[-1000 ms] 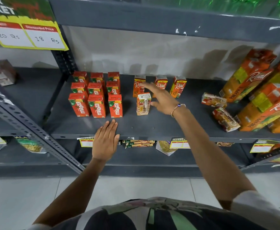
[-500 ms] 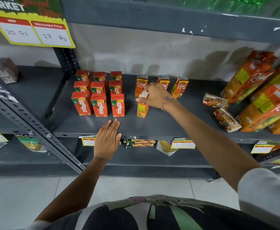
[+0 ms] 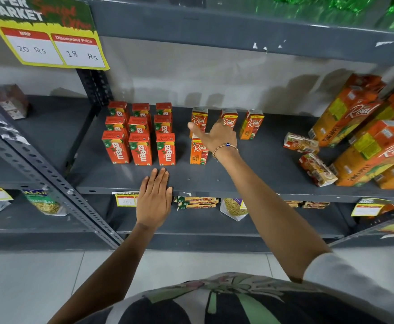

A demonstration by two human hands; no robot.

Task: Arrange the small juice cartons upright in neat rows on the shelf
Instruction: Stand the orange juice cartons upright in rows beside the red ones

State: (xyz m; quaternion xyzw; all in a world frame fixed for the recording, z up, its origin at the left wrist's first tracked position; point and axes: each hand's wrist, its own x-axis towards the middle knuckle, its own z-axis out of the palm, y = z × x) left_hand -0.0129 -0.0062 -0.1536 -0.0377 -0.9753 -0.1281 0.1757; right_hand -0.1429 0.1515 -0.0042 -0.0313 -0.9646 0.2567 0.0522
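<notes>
Hovering open over the upright Real carton (image 3: 198, 151), the right hand (image 3: 217, 136) grips nothing, three more Real cartons (image 3: 251, 124) just beyond it. Left hand (image 3: 155, 199) lies flat, fingers spread, on the shelf edge (image 3: 238, 190), Maaza cartons (image 3: 140, 149) just ahead.

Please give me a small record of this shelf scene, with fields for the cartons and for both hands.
maaza cartons: nine, upright, three rows of three
upright Real cartons: four; three at back, one in front
fallen cartons: two, lying flat, right side
large pineapple cartons: leaning, far right
left hand: flat on shelf edge, empty
right hand: open, over front Real carton
</notes>
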